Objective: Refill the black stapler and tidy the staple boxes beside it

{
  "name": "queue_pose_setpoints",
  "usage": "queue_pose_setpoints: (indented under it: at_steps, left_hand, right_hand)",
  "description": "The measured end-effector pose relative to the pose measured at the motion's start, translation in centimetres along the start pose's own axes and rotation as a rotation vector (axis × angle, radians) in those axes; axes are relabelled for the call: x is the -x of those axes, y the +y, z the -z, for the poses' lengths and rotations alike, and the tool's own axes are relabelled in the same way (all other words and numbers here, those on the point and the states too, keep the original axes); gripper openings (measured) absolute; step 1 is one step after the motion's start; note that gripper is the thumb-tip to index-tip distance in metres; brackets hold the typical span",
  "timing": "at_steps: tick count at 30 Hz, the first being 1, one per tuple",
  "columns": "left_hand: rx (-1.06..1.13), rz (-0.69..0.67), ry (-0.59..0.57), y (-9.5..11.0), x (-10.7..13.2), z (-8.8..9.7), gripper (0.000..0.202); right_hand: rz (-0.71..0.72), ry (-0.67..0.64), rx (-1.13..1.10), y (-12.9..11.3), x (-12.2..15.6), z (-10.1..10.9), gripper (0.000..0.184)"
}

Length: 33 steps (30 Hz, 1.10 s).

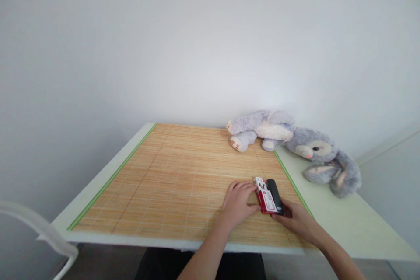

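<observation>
A small red-and-white box lies on the bamboo mat, with a smaller white box carrying a picture at its far end. Along their right side lies a black stapler. My left hand is at the left side of the boxes, with index finger and thumb against them. From the right, my right hand grips the near end of the black stapler, its thumb and fingers curled round it. Parts of the fingers on that hand are hidden.
A grey plush rabbit lies on its side at the back right, partly over the mat. The pale table shows around the mat. A wall stands behind, and a white curved bar is at the lower left.
</observation>
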State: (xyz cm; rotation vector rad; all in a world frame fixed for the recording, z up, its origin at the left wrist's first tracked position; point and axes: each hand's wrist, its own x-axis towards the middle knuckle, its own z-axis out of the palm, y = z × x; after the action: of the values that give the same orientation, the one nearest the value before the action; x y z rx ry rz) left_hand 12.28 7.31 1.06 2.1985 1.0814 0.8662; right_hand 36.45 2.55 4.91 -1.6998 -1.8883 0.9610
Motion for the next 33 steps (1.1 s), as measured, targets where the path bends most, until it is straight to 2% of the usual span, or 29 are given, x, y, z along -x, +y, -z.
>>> queue_pose_setpoints:
  at_steps: [15,27,33]
  left_hand:
    - [0.027,0.030,-0.005,-0.4,-0.1,-0.2,0.064]
    - [0.004,0.032,-0.011,-0.5,-0.1,-0.2,0.064]
    - [0.010,0.029,0.002,-0.2,-0.1,0.0,0.063]
  right_hand:
    - [-0.026,0.012,0.017,-1.4,0.6,0.0,0.046]
    - [-0.031,0.025,-0.011,-0.6,0.4,-0.3,0.054]
    - [-0.032,0.012,-0.059,-0.2,0.0,-0.5,0.064]
